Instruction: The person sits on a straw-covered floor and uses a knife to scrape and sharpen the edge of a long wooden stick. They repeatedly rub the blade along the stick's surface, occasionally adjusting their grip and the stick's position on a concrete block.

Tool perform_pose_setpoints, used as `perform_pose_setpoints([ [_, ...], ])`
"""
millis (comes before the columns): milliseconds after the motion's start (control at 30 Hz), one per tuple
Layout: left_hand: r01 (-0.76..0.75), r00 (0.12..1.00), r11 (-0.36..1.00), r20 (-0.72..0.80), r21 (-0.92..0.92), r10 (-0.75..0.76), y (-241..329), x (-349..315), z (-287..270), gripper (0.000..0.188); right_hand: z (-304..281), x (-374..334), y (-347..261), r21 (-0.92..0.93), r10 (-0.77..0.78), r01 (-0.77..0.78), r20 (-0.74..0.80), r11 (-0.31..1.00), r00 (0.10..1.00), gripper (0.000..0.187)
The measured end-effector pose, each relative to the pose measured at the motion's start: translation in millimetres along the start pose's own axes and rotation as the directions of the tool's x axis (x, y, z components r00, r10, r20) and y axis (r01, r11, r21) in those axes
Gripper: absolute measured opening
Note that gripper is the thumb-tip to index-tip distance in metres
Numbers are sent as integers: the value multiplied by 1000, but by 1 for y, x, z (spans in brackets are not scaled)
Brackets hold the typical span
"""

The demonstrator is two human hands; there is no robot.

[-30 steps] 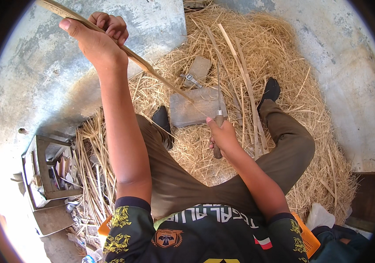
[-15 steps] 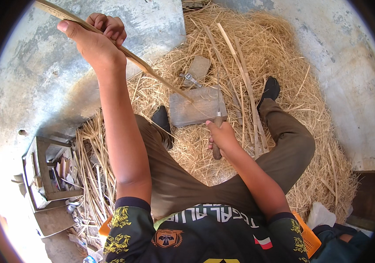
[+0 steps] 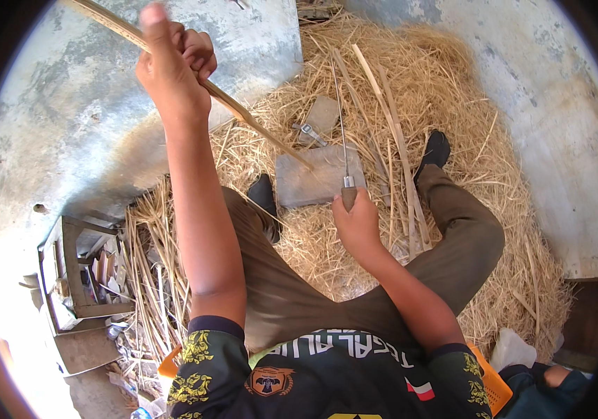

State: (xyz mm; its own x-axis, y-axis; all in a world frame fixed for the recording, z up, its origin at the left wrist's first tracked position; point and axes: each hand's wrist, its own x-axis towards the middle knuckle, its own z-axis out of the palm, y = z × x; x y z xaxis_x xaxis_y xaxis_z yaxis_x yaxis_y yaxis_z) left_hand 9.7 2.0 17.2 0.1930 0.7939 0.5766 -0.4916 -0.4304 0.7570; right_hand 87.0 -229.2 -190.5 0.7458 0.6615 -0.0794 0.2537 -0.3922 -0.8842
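High on the left, my left hand (image 3: pixel 179 73) is wrapped round a long bamboo strip (image 3: pixel 246 120), its thumb raised off it. The strip slants down to the right, its lower end at a grey wooden block (image 3: pixel 302 188) between my feet. My right hand (image 3: pixel 358 222) grips the wooden handle of a long knife (image 3: pixel 344 136), just below the block's near right corner. Its blade shows as a thin line, pointing away from me over the block, to the right of the strip's lower end.
Straw-like shavings (image 3: pixel 446 84) cover the floor. Several split strips (image 3: pixel 398 140) lie right of the block. A flat stone-like slab (image 3: pixel 322 114) and a wristwatch (image 3: pixel 309 133) lie beyond it. At left are a bundle of strips (image 3: pixel 152 244) and a wooden frame (image 3: pixel 68 265). Walls rise on both sides.
My left hand has shifted slightly right and down, its thumb lifting off the bamboo strip. The knife's tip has moved farther away and a little left as my right hand turned.
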Motion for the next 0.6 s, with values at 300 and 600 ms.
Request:
perform_pose_setpoints([
  [300, 147, 981, 940, 77, 308, -178, 23, -16, 27, 48, -22, -10, -25, -240, -226, 199, -91, 950, 970, 31],
  [600, 116, 947, 886, 219, 449, -235, 27, -25, 32, 74, -37, -17, -43, -284, -468, 413, -166, 866, 868, 38],
])
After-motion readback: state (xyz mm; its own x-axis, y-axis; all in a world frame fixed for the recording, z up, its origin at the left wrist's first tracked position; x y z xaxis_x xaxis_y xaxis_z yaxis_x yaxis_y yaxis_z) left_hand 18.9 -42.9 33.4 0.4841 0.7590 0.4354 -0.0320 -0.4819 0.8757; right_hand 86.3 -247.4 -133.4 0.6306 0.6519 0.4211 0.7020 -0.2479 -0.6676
